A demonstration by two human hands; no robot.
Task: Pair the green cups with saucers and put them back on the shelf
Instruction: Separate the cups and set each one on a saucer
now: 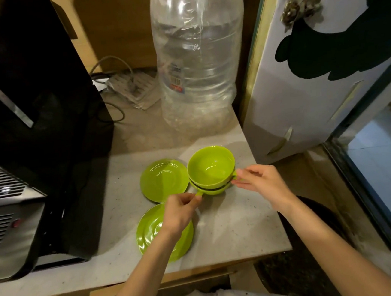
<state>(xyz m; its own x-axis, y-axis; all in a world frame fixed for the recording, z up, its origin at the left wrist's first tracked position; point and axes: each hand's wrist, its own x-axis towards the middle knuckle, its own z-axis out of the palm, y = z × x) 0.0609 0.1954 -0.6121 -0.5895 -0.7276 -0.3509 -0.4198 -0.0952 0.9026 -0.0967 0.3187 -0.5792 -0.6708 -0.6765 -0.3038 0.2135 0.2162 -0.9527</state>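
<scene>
Green stacked cups (pixel 211 170), handles pinched in left hand (pixel 181 213) and right hand (pixel 263 184) fingers.

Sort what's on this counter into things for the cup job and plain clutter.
For the job: two nested green cups, far saucer, near saucer.
Clutter: big empty water bottle, coffee machine, cable.

counter: pale speckled countertop (pixel 234 228)
left side: black and silver coffee machine (pixel 20 142)
back: big clear plastic water bottle (pixel 198 58), power strip (pixel 135 88) with cables
front: two green saucers (pixel 164 180) (pixel 150 234), stacked green cups (pixel 212 170) just right of them
</scene>
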